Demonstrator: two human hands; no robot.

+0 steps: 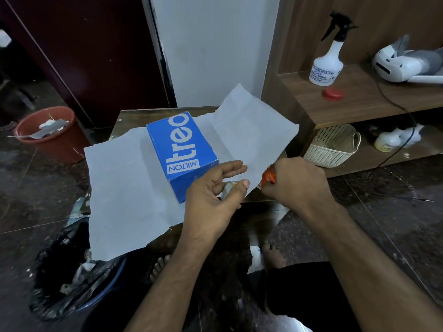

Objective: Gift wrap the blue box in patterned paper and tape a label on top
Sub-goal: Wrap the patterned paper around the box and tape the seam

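Head view: our left hand (pixel 217 188) pinches the white-backed wrapping paper (pixel 124 188) beside the blue Milton Treo box (pixel 182 149). Our right hand (pixel 293 180) has its fingers curled around an orange tool (pixel 268 177), mostly hidden.

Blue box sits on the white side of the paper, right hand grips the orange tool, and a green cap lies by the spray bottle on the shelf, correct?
Not quite: the cap beside the spray bottle is red, not green, as the head view shows. The blue box on the paper and the right hand gripping the orange tool are right.
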